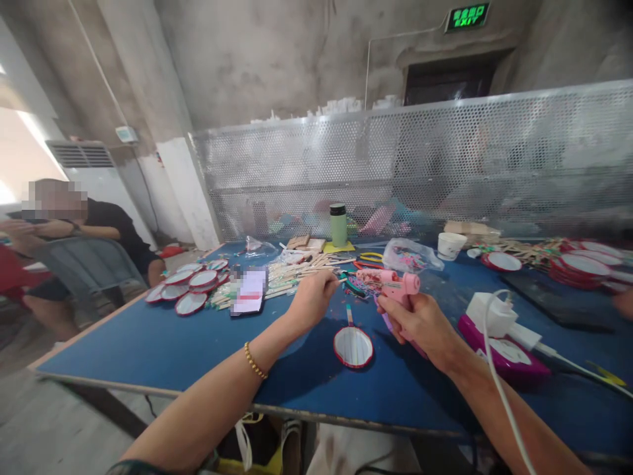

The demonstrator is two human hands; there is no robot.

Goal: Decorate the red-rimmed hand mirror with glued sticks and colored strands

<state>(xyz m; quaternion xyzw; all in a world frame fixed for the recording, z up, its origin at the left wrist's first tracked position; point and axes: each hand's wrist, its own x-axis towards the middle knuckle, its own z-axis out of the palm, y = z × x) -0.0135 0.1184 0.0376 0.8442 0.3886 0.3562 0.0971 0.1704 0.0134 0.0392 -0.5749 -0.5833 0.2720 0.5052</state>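
Note:
My right hand [415, 323] is wrapped round a pink glue gun [399, 285], its front end facing left. My left hand [315, 297] is closed in a pinch at the left of the gun, and the pale tip of a thin wooden stick [341, 282] shows at its fingertips. Below and between both hands, a small round red-rimmed mirror [353, 348] lies on the blue table [163, 349], with a short green-ended stick handle [349, 315] pointing away from me. Loose wooden sticks [284, 280] are heaped behind my left hand.
Left lie a phone [250, 291] and several round mirrors [190, 303]. Behind stand a green tumbler [339, 227], a plastic bag [410, 254] and a paper cup [450, 245]. Right are a magenta power strip [504, 349] with a white cable, a dark tablet [548, 300] and stacked mirrors [581, 267]. A person [109, 224] sits far left.

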